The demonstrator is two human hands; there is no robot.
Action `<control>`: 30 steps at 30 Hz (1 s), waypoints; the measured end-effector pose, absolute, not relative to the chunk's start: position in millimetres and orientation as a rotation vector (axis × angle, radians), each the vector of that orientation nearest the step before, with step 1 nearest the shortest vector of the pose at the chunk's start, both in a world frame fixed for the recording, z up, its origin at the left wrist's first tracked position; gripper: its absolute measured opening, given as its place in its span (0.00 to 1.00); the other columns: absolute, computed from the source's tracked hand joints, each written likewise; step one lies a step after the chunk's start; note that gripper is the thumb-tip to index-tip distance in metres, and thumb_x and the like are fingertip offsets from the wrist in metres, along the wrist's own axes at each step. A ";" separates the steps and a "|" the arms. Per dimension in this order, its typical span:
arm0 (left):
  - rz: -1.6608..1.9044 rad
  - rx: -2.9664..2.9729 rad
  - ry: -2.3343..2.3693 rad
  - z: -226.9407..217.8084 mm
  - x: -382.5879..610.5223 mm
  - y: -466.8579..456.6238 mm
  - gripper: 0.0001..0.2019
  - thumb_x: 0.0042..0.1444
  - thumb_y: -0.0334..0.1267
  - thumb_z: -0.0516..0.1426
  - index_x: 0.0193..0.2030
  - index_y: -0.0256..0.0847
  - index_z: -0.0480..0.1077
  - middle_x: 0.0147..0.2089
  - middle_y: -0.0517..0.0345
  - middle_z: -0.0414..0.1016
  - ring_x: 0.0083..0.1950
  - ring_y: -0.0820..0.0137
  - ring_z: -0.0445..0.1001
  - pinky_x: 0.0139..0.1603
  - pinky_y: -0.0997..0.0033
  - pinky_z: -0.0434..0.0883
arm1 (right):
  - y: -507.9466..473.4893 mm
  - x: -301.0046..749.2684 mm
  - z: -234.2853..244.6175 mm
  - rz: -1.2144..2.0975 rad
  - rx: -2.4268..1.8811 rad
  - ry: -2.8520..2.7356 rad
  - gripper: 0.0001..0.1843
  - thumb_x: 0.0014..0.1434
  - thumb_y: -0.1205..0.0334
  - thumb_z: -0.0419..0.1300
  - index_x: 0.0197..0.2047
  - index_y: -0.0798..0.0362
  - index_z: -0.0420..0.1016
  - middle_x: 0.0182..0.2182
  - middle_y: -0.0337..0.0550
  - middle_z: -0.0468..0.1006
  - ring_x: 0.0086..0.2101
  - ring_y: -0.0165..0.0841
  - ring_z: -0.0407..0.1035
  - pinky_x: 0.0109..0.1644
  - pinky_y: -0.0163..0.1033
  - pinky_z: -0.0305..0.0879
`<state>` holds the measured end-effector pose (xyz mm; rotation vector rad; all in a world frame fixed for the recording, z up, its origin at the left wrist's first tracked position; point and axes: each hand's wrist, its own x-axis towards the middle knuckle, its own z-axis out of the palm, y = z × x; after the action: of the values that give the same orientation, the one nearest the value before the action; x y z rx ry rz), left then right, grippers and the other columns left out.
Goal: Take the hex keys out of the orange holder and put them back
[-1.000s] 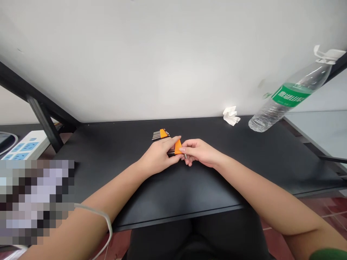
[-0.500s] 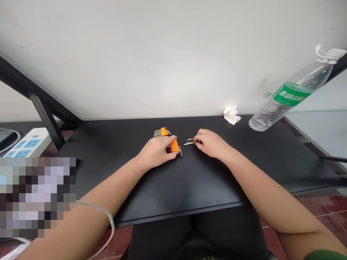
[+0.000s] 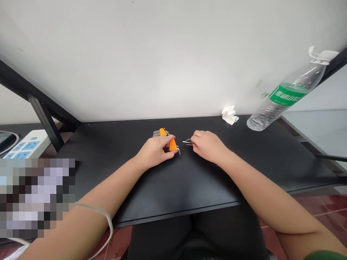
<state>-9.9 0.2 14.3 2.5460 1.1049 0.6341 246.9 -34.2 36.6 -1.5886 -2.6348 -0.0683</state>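
Note:
My left hand (image 3: 155,151) is closed on an orange hex key holder (image 3: 172,144) that rests on the black desk (image 3: 173,180), with a bent key sticking out at its right end. A second orange holder with several keys (image 3: 160,133) lies just behind that hand. My right hand (image 3: 207,145) lies curled on the desk a little to the right. Its fingertips touch a few loose silver hex keys (image 3: 187,142).
A crumpled white tissue (image 3: 229,115) lies at the back of the desk by the white wall. A clear water bottle with a green label (image 3: 284,98) stands at the back right. A white power strip (image 3: 20,146) sits at the far left behind a black frame leg (image 3: 46,121).
My right hand pulled a key out of the holder, carried it right and set it down with the loose keys. My left hand stayed on the orange holder.

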 end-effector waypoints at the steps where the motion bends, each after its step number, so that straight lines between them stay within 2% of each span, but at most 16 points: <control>1: 0.645 2.550 1.096 14.2 -9.8 0.0 0.21 0.60 0.46 0.61 0.58 0.43 0.72 0.38 0.61 0.81 0.36 0.69 0.79 0.41 0.69 0.74 | -34.9 246.5 36.3 -0.033 -1.558 -2.608 0.09 0.67 0.69 0.55 0.40 0.54 0.77 0.38 0.46 0.76 0.34 0.34 0.69 0.37 0.39 0.56; 4: 0.705 2.577 1.050 12.4 -9.6 0.1 0.21 0.60 0.45 0.61 0.58 0.42 0.72 0.36 0.61 0.80 0.35 0.69 0.78 0.41 0.69 0.74 | -37.7 244.6 34.7 0.056 -1.446 -2.589 0.10 0.69 0.67 0.53 0.43 0.53 0.77 0.37 0.43 0.76 0.31 0.32 0.66 0.34 0.38 0.53; 13: 0.747 2.612 0.999 11.0 -8.2 -1.3 0.20 0.60 0.44 0.62 0.58 0.41 0.72 0.33 0.62 0.78 0.34 0.70 0.77 0.39 0.70 0.74 | -41.5 246.5 36.0 0.076 -1.321 -2.596 0.14 0.72 0.66 0.50 0.49 0.53 0.78 0.41 0.46 0.75 0.31 0.31 0.65 0.34 0.39 0.53; 22: 0.835 2.639 0.980 9.8 -7.1 -1.6 0.19 0.61 0.44 0.62 0.56 0.41 0.72 0.32 0.62 0.77 0.32 0.70 0.76 0.39 0.70 0.73 | -42.2 249.1 35.4 0.121 -1.193 -2.516 0.10 0.70 0.68 0.54 0.44 0.53 0.78 0.40 0.45 0.74 0.30 0.30 0.64 0.33 0.37 0.55; 30: 0.905 2.593 0.986 8.7 -8.3 -0.1 0.19 0.60 0.44 0.63 0.56 0.42 0.73 0.30 0.65 0.74 0.30 0.73 0.73 0.38 0.72 0.73 | -39.6 250.0 32.2 0.177 -1.129 -2.390 0.10 0.71 0.69 0.53 0.43 0.53 0.76 0.40 0.45 0.75 0.33 0.31 0.68 0.37 0.37 0.63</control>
<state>-8.3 -0.1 8.7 2.5929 0.9862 0.9049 250.0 -39.6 32.2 -1.1293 -2.3897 0.1770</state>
